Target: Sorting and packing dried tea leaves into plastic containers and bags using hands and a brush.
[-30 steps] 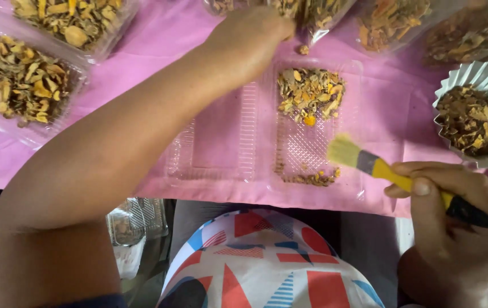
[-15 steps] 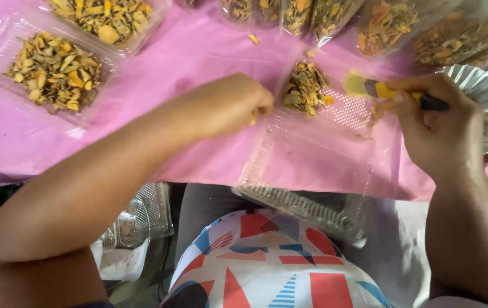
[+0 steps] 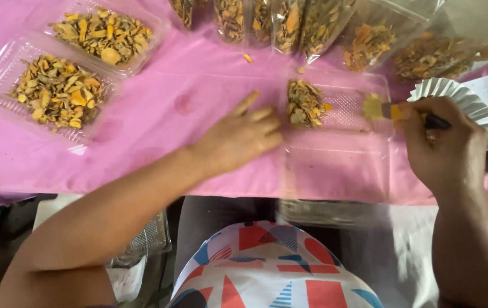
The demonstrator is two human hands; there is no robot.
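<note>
Head: clear tray (image 3: 341, 165), dried pieces (image 3: 304, 104).

Cloth (image 3: 198, 85): pink, plain. Trays (image 3: 335, 154): clear plastic, ribbed base. Dried pieces (image 3: 304, 104): yellow, orange, tan, brown mix. Brush (image 3: 395, 111): yellow bristles, orange-yellow ferrule, black handle. Pleated cup (image 3: 455, 94): silver-white. Bags (image 3: 289, 23): clear, same yellow-brown contents. Garment (image 3: 278, 265): white with red, blue, teal geometric shapes.
</note>
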